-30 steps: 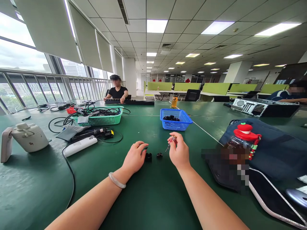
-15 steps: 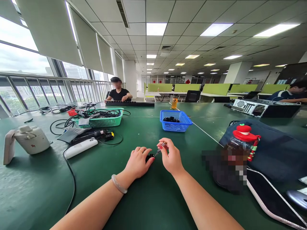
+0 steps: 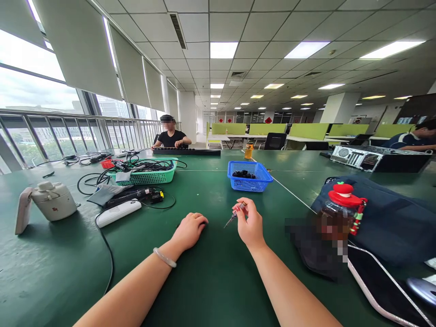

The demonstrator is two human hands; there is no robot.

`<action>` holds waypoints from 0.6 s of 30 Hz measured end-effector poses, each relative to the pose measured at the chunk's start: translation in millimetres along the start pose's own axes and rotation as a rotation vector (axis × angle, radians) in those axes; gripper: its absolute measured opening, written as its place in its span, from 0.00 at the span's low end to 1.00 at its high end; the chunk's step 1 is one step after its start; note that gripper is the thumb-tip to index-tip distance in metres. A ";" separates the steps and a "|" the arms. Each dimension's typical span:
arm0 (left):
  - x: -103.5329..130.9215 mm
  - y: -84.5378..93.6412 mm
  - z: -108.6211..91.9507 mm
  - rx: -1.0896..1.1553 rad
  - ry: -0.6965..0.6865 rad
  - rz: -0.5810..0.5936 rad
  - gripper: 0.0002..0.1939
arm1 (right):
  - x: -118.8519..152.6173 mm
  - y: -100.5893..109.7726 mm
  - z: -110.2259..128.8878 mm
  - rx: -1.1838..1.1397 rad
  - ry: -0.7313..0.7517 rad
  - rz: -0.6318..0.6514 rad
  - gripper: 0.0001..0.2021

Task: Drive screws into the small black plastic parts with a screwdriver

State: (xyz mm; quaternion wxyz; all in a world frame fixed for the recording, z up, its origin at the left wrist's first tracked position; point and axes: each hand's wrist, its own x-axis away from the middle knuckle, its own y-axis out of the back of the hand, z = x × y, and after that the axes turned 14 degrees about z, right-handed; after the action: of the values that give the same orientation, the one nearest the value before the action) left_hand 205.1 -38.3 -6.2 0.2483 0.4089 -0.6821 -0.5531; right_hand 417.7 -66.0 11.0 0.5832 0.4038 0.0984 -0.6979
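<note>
Since half a second ago, the person's left hand [image 3: 190,230] has shifted to the left, and the tip of the slim screwdriver with a thin metal shaft [image 3: 232,218], which was close beside the left thumb, is now apart from that hand. This left hand rests palm down upon the dark green tabletop [image 3: 218,286], its fingers bent and close together; whether they hold or cover something, I cannot tell. The right hand [image 3: 251,226] is pinching the screwdriver by its handle, and the shaft points down and leftward, into the space between both hands. To the right lies a flat, dark-screened device with a pink edge [image 3: 384,281]. Farther, beyond the hands, is a blue rectangular plastic basket with pierced walls [image 3: 250,185], with small black pieces [image 3: 243,174] inside. To its left, a mint-green plastic basket [image 3: 150,178] bears tangled black cables [image 3: 150,166]. At the far side of the table, a person in a black T-shirt [image 3: 172,138] sits behind a long black bar [image 3: 187,152].
</note>
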 end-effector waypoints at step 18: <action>49.4 58.7 168.5 -0.154 0.802 -0.195 0.18 | 1.2 -5.4 1.3 -0.005 -0.019 0.071 0.08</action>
State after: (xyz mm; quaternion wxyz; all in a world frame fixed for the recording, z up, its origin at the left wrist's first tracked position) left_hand 28.4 16.6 -0.3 0.4707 0.6347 -0.4460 -0.4204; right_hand 412.4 -66.0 9.3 0.6097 0.3990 0.0801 -0.6802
